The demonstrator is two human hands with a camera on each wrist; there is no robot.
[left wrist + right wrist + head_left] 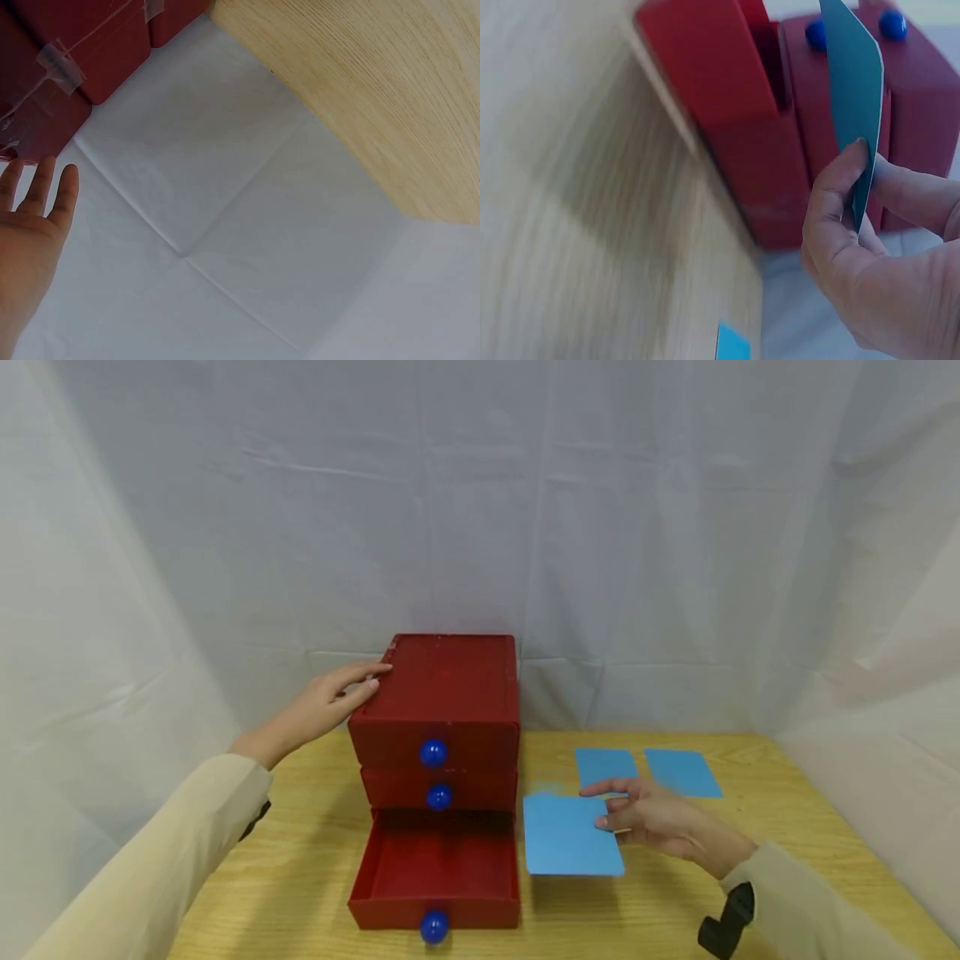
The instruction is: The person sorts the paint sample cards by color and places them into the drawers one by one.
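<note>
So I'm at a light wooden desk (315, 827) with pale grain running across it, and the whole thing is boxed in by white sheeting (600, 527), hung behind and on both sides, creased and wrinkly, with the fold lines showing up close in my left wrist view.

In the middle sits a small red drawer unit (450, 693), three drawers stacked, each with a round blue knob. The top two are pushed in; the bottom drawer (435, 868) is pulled out toward me and I can see its red floor.

My left hand (330, 702) lies flat on the top left edge of the unit, fingers straight and relaxed, not gripping anything.

My right hand (652, 818) is pinching a blue card (566, 835) between thumb and fingers, held just to the right of the open drawer, up off the desk. From the right wrist view the card stands edge-on in front of the red unit. It's a bit blurry there.

Two more blue cards (648, 770) lie flat side by side on the desk behind my right hand, near the back sheeting.
</note>
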